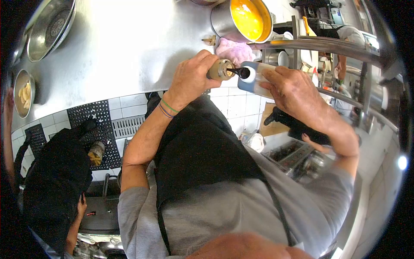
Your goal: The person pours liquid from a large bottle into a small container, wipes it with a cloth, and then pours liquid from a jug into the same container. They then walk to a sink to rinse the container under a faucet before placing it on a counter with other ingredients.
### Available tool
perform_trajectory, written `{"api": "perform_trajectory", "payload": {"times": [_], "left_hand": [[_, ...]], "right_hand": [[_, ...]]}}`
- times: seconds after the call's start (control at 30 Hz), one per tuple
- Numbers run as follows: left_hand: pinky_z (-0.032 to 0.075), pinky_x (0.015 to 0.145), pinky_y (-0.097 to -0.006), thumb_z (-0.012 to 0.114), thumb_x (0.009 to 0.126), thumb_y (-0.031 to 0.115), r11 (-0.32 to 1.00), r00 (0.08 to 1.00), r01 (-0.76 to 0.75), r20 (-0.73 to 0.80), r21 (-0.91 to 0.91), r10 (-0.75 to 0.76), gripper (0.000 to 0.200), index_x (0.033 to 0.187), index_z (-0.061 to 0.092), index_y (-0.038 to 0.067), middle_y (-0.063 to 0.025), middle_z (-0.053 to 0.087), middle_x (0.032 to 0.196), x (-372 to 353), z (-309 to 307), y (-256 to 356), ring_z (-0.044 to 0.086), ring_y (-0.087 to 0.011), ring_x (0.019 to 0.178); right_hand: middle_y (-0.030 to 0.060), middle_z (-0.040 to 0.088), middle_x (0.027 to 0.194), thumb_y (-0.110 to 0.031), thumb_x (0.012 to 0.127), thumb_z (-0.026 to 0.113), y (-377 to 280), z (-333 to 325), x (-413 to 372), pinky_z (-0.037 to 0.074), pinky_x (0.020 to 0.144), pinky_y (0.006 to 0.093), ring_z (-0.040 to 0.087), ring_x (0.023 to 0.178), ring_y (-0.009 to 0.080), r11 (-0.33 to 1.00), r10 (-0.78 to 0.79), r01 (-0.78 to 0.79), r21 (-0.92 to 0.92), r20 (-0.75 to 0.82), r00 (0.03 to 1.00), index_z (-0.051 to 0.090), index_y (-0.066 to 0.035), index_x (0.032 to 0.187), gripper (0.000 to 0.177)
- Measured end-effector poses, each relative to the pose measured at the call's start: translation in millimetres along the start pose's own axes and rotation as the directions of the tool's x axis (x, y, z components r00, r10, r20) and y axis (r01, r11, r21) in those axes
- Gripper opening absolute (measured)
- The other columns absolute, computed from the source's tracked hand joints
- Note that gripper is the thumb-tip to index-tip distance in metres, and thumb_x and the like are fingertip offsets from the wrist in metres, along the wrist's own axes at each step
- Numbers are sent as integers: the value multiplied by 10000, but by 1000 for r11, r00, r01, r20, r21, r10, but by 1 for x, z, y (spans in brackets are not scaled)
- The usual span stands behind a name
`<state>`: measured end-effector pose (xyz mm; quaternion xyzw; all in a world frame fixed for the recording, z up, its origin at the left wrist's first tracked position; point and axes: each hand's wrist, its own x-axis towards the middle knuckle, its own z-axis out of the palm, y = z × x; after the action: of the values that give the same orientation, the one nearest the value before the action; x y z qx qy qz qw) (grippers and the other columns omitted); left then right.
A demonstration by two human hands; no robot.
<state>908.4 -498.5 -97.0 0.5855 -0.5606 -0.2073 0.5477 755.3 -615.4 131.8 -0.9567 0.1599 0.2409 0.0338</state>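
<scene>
My left hand (189, 77) is wrapped round a small tan-looking jar (217, 70), tilted with its mouth facing right. My right hand (295, 93) grips a white and blue plastic bottle (258, 80), tipped so that its white neck points at the jar. Dark liquid (236, 71) runs between the bottle's neck and the jar's mouth. Just beyond my hands, a crumpled pink cloth (235, 51) lies at the counter's edge. Behind it stands a metal pot (222, 23) with bright yellow-orange liquid (246, 20) inside.
Metal bowls (51, 28) sit on the steel counter (116, 47) at the far left, near a smaller bowl of pale yellow pieces (25, 94). A person in black (56, 185) stands close on my left. Metal rails (327, 45) and shelving rise on the right, with other people beyond.
</scene>
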Motion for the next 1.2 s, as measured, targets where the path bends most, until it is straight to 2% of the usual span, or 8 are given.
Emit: {"api": "perform_trajectory", "payload": {"times": [0.13, 0.63, 0.83, 0.93, 1.2], "left_hand": [[584, 763, -414, 890, 619, 101, 1000, 1000, 23, 14, -10, -23, 521, 1081, 668, 7, -135, 686, 1042, 1, -3, 1, 701, -344, 904], [576, 755, -436, 897, 641, 133, 1000, 1000, 24, 9, -12, -24, 537, 1114, 657, 51, -100, 653, 1022, 0, -3, -3, 687, -344, 890], [577, 774, -424, 868, 626, 74, 998, 998, 59, 35, -16, -59, 520, 1102, 662, 34, -124, 682, 1049, 0, -3, -4, 692, -348, 922], [571, 737, -436, 884, 652, 148, 1000, 1000, 20, 2, -11, -20, 492, 1074, 652, 49, -99, 650, 1005, 0, -2, -7, 683, -343, 872], [570, 732, -437, 887, 651, 156, 1000, 1000, 22, 9, 1, -22, 505, 1082, 647, 47, -103, 653, 1009, -1, -6, -9, 684, -347, 867]], "right_hand": [[187, 660, 796, -167, 924, 685, -2, 0, 2, 563, 598, 501, 691, 707, 410, 1000, -1, 1, -2, -3, 1000, 602, -15, 1029, 202], [194, 668, 802, -191, 931, 689, -3, -1, 5, 566, 607, 503, 697, 722, 413, 1000, 16, -16, 8, 14, 1000, 618, -9, 1023, 216], [197, 668, 805, -182, 930, 689, -4, -2, 7, 565, 605, 504, 696, 723, 415, 1000, 24, -24, 6, 18, 1000, 612, -9, 1051, 225], [198, 668, 805, -179, 931, 687, -3, -1, 8, 565, 604, 503, 694, 720, 414, 1000, 26, -26, -1, 26, 999, 608, -8, 1071, 234], [192, 668, 802, -184, 939, 681, -9, -5, 13, 566, 599, 498, 692, 707, 406, 1000, 9, -9, 9, 21, 1000, 608, -18, 1090, 237]]}}
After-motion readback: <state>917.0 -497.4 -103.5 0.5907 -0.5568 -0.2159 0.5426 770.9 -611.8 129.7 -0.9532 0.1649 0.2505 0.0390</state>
